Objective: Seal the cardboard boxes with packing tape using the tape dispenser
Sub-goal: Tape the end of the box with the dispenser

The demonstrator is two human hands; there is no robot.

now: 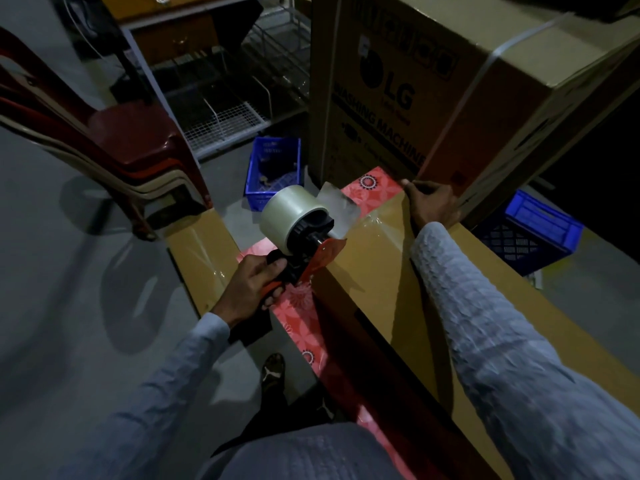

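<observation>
Your left hand (254,289) is clamped around the black-and-orange handle of the tape dispenser (301,244), fingers curled fully round the grip. The dispenser carries 1 roll of clear packing tape (289,211), and a loose tab of tape (337,206) stands up just beyond the roll. The dispenser sits over the left edge of the long cardboard box (377,282) in front of you, above the red floral-patterned strip (298,306) that runs along that edge. Your right hand (431,204) rests at the box's far right corner, fingers bent over the edge and gripping it. That corner lies close against the tall LG washing machine carton (433,98). 2 blue plastic crates (273,168) (533,233) stand on the floor beyond the box; stacked plastic chairs (114,140) stand to the left.
</observation>
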